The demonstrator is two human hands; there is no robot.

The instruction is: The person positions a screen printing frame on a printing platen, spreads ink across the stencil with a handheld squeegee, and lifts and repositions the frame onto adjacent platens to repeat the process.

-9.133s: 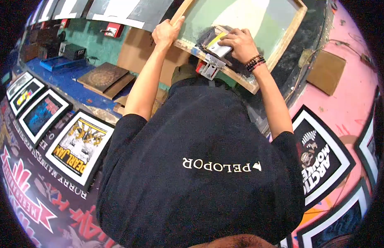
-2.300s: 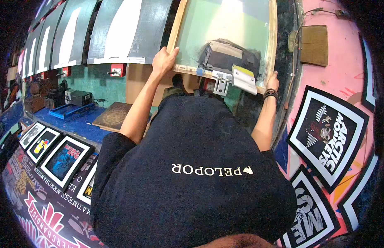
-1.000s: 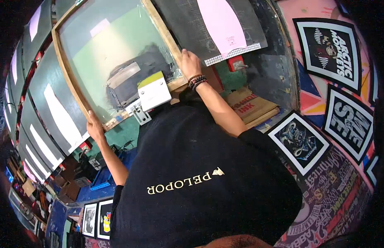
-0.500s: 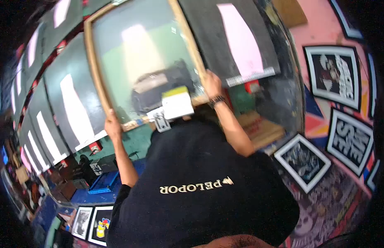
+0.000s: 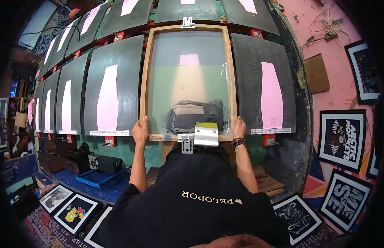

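A wooden-framed printing screen [image 5: 144,78] lies over one of the dark boards, its translucent mesh showing a pink strip beneath. Dark ink [image 5: 181,120] is smeared across the mesh's near part. My left hand [image 5: 140,130] grips the frame's near left corner, thumb on top. At the near right corner, my right hand [image 5: 239,127] is closed on the frame, beaded bracelets [image 5: 238,142] on its wrist. Between the hands, a silver squeegee [image 5: 206,135] with a yellow-green edge rests over the near rail. Beside it is a metal bracket [image 5: 187,145]; another bracket [image 5: 187,23] sits at the far rail.
Dark boards with pale pink strips stand on both sides, including a left board [image 5: 130,82] and a right board [image 5: 245,82]. Red supports [image 5: 111,141] show under them. Framed prints [image 5: 342,140] lean along the pink wall at right. A blue metal frame [image 5: 89,182] lies at lower left.
The screen was tilted and held askew; it now lies straight over a board. Both hands stay on its near corners. The camera view has turned and shifted with it.
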